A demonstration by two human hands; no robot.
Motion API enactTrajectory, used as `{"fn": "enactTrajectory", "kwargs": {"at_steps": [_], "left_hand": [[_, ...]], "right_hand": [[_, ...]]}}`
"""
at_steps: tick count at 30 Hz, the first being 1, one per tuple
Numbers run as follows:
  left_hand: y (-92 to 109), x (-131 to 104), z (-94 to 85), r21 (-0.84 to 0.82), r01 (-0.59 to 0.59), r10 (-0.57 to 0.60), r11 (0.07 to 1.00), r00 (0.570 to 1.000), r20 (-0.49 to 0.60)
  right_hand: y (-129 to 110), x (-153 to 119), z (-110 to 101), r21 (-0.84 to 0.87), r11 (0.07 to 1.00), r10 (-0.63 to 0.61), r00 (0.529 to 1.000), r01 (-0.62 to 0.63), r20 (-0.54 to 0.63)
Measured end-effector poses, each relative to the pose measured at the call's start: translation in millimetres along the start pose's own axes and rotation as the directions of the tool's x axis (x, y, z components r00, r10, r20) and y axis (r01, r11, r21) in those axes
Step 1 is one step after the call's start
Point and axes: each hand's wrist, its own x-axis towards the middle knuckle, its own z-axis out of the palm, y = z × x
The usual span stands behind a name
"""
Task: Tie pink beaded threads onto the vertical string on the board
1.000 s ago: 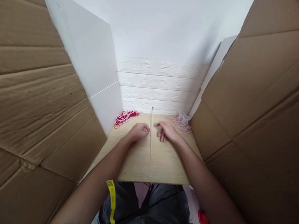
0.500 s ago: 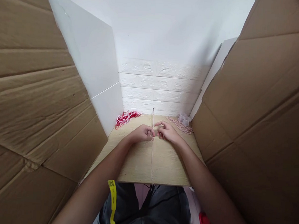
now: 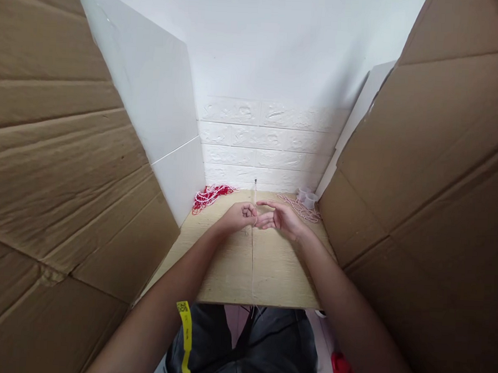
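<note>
- A pale string (image 3: 252,264) is running down the middle of the board, from a small nail (image 3: 255,180) at the far wall to the near edge, where its thin ends are hanging over.
- The left hand (image 3: 239,216) is curling its fingers just left of the string, with its thumb reaching to it; a thin loop of thread is showing at the fingertips, but whether they are pinching it I cannot tell.
- The right hand (image 3: 285,219) is spreading its fingers on the right side, one stretching out above and the others pointing left, close to the left thumb.
- The wooden board (image 3: 223,280) is lying under both hands.
- Red and white cords (image 3: 213,197) are lying in a tangle at the far left.
- Pink cords (image 3: 304,209) are lying at the far right, just beside small clear containers (image 3: 308,198).
- A white brick-patterned wall (image 3: 243,135) is standing behind the board.
- Cardboard sheets (image 3: 66,171) are flanking it left and right.
- A yellow strip (image 3: 186,339) is hanging near the left forearm, over dark trousers (image 3: 278,344).
</note>
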Motion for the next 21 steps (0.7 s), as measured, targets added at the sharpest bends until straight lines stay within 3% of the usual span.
{"fn": "enactTrajectory", "kwargs": {"at_steps": [6, 13, 21], "left_hand": [[3, 0, 2.3, -0.046, 0.029, -0.030, 0.999, 1.000, -0.006], [5, 2, -2.1, -0.048, -0.042, 0.042, 0.998, 0.999, -0.008], [0, 2, 2.1, -0.152, 0.037, -0.040, 0.988, 0.999, -0.017]], "right_hand": [[7, -1, -1, -0.073, 0.997, 0.013, 0.998, -0.008, 0.066], [7, -1, -2, -0.052, 0.998, -0.044, 0.997, 0.048, 0.071], [12, 3, 5, -0.256, 0.964, -0.063, 0.998, 0.068, 0.030]]}}
